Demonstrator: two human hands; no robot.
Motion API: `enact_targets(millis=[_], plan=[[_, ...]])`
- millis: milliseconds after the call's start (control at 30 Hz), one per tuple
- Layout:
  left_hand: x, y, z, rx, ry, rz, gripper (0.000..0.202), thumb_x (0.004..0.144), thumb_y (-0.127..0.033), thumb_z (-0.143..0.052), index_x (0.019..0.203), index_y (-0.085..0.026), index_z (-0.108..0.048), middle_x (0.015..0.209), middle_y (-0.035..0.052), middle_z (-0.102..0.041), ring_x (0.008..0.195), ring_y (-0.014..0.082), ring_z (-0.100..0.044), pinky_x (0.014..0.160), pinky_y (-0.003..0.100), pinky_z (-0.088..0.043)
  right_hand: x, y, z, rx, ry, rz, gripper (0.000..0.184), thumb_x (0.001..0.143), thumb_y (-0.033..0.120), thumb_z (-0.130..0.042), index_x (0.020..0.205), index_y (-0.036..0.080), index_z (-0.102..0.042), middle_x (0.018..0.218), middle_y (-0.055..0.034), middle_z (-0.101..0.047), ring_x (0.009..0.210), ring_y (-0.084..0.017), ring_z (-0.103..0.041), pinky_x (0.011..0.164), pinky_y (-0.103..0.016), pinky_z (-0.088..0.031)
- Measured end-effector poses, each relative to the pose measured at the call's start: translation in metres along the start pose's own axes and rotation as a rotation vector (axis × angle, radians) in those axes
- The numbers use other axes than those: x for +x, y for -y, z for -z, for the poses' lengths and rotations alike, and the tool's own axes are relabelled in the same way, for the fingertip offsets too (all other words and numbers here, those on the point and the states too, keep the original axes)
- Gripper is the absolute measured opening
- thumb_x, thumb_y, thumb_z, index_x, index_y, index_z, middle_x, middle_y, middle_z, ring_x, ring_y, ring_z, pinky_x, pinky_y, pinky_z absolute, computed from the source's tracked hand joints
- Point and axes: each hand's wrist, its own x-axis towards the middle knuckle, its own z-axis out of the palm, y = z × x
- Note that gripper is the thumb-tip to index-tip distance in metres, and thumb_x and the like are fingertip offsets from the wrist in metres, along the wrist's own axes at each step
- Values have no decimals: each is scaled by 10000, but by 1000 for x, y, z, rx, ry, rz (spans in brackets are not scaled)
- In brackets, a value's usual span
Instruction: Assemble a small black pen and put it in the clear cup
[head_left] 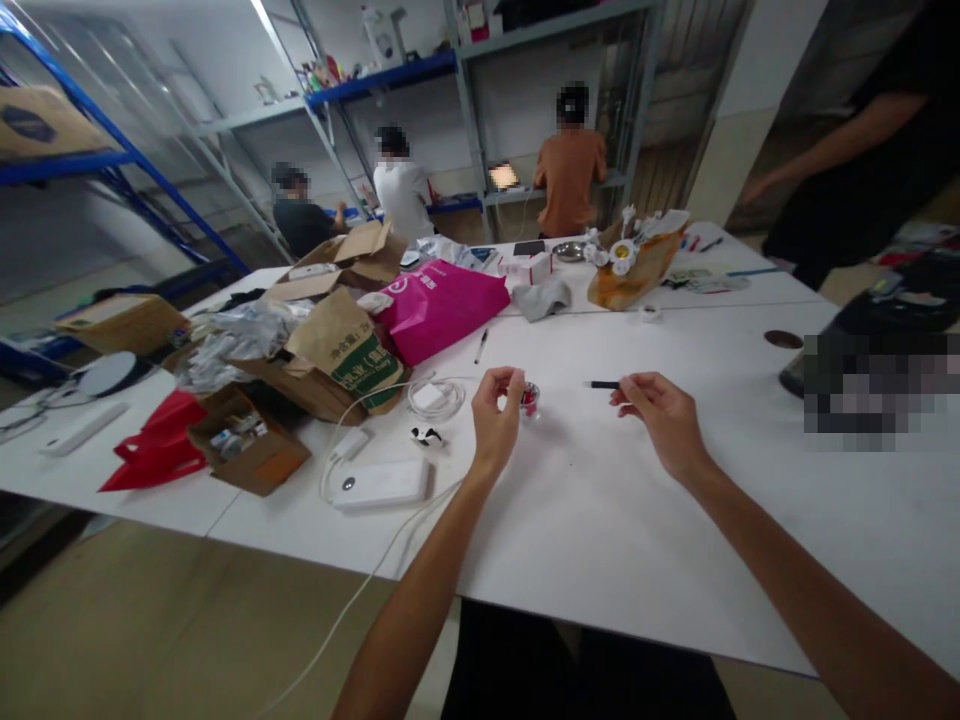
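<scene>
My left hand [496, 418] is closed in a pinch above the white table. Right at its fingertips is a small, clear, round object with red in it [532, 402], along with a dark bit; whether the fingers grip either one, I cannot tell. To the right, my right hand [663, 412] pinches a slim black pen-like stick [603, 385] by one end, its other end pointing left towards my left hand. A gap separates the two hands. Beyond my left hand lies a pen [481, 346], apart from both hands.
Left of my hands are a white power bank [381, 484], coiled white cable [450, 403] and a small black-and-white figure [427, 437]. Farther off stand cardboard boxes [251, 455] and a magenta bag [450, 310]. A dark bag [892, 300] lies right. Several people are around the table.
</scene>
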Motion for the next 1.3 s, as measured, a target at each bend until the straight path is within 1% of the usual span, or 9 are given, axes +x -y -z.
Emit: enact_targets(millis=[100,167,333,467,633,733,933,1033,1300], plan=[[-7,-4,-4,86,52,-67,291,1043,-489,-708,1069,-199,-717,907,29,-719,823,154,-653,811,308,-519,-5,5,-4,-24,42,13,438,866,592,-894,987,201,-740,867,-58,-771,798,-175,-724,691,-287,-591],[-11,-5,-5,155,104,-164,278,1030,-462,-738,1129,-202,-731,921,32,-722,830,157,-643,820,321,-517,-7,8,-7,-39,65,11,443,869,604,-887,971,201,-736,854,-59,-767,785,-179,-719,690,-297,-589],[-16,-1,-8,326,342,-453,410,970,-446,-824,1296,-220,-724,1077,90,-772,1009,232,-678,917,410,-554,-13,9,-13,-69,136,-3,446,891,622,-863,939,198,-735,830,-62,-762,750,-177,-704,698,-310,-583],[-20,6,-12,433,442,-571,244,1036,-376,-744,1220,-217,-757,1079,100,-789,1013,245,-703,958,463,-563,-19,10,-19,-85,203,-4,453,903,639,-844,936,201,-731,815,-58,-754,742,-182,-696,700,-320,-579],[-19,12,-12,458,373,-590,145,1059,-302,-709,1149,-211,-778,1014,84,-793,951,226,-688,919,442,-566,-21,10,-21,-100,200,-24,509,938,708,-770,1015,205,-743,828,-60,-745,760,-192,-701,692,-329,-593],[-15,14,-8,451,344,-598,137,1052,-299,-720,1140,-220,-787,1014,84,-789,977,230,-673,925,434,-565,-20,7,-18,-127,205,-36,527,953,725,-741,981,200,-751,805,-57,-730,736,-182,-683,690,-323,-585],[-15,14,-7,456,408,-595,151,1066,-318,-693,1135,-232,-796,1021,89,-779,987,234,-658,971,450,-531,-20,2,-16,-230,305,-54,590,982,758,-676,852,188,-754,715,-53,-695,660,-164,-631,654,-311,-532],[-17,13,-8,473,442,-567,172,1073,-339,-680,1143,-237,-801,1006,94,-771,982,239,-653,963,453,-510,-20,3,-16,-263,310,-27,621,986,781,-646,785,200,-731,654,-40,-655,626,-160,-602,641,-310,-511],[-16,18,-8,461,437,-541,232,1073,-420,-676,1127,-246,-820,882,68,-729,863,212,-616,890,413,-481,-19,8,-16,-336,306,24,629,967,808,-646,786,213,-745,665,-38,-669,645,-169,-603,665,-317,-504]])
